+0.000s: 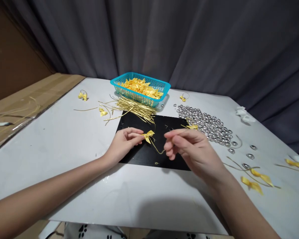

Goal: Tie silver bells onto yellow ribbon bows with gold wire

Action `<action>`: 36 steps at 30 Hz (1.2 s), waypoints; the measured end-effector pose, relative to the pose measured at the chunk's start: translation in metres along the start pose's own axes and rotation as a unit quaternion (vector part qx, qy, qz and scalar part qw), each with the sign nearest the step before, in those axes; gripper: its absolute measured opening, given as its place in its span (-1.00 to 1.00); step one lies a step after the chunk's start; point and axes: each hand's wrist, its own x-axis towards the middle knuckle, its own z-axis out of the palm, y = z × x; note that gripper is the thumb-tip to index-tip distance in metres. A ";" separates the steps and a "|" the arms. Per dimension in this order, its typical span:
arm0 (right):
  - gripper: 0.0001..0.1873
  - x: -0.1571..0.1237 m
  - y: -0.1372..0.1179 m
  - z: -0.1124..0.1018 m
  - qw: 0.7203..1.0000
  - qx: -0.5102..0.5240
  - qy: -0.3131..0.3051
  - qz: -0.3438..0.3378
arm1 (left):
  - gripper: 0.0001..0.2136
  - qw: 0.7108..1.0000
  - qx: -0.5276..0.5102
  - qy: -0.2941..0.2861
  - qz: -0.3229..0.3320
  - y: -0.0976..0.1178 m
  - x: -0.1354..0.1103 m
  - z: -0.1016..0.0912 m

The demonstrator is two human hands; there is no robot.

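My left hand (129,141) pinches a yellow ribbon bow (149,135) by its left side, above a black mat (137,154). From the bow a thin gold cord (157,149) sags and runs up to my right hand (189,146). My right hand is closed, with thumb and fingertips together at the cord's far end, which the fingers partly hide. A small dark tip shows just behind those fingers; I cannot tell what it is. A tiny gold scrap (156,163) lies on the mat's near edge.
Behind the mat are a pile of gold cords (136,109) and a blue basket (165,87) of yellow bows. Several silver beads (206,122) spread to the right. Loose bows (251,185) with cords lie at the near right. Cardboard (40,96) borders the white table (64,139).
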 end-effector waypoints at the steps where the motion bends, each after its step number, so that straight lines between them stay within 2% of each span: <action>1: -0.73 0.001 0.005 0.004 1.000 0.010 -0.003 0.008 | -0.77 1.000 -0.004 0.000 -0.006 0.001 0.000 0.000; 4: -0.73 0.006 0.019 0.014 0.999 -0.005 0.028 0.015 | -0.78 1.000 -0.011 -0.009 -0.019 0.003 0.000 0.000; 8: -0.67 0.011 0.034 0.020 0.991 -0.124 0.049 0.030 | -0.83 0.999 -0.038 -0.025 -0.022 0.002 -0.001 0.001; 12: -0.69 0.013 0.042 0.021 0.965 -0.260 0.024 -0.026 | -0.88 0.990 -0.121 -0.050 -0.057 0.000 -0.006 0.004; 15: -0.70 0.012 0.042 0.022 0.951 -0.303 0.018 -0.057 | -0.92 0.972 -0.206 -0.061 -0.099 0.000 -0.010 0.007; 20: -0.69 0.011 0.041 0.022 0.950 -0.307 0.022 -0.061 | -0.85 0.960 -0.227 -0.087 -0.141 0.001 -0.011 0.006; 26: -0.69 0.009 0.044 0.026 0.955 -0.291 0.017 -0.055 | -0.90 0.973 -0.173 -0.110 -0.103 0.001 -0.012 0.005; 32: -0.69 0.010 0.049 0.032 0.969 -0.248 0.012 -0.020 | -0.88 0.992 -0.104 -0.056 -0.053 -0.003 -0.015 0.009; 36: -0.73 0.010 0.049 0.033 0.987 -0.156 0.003 0.033 | -0.86 0.993 -0.113 -0.020 -0.030 -0.005 -0.016 0.011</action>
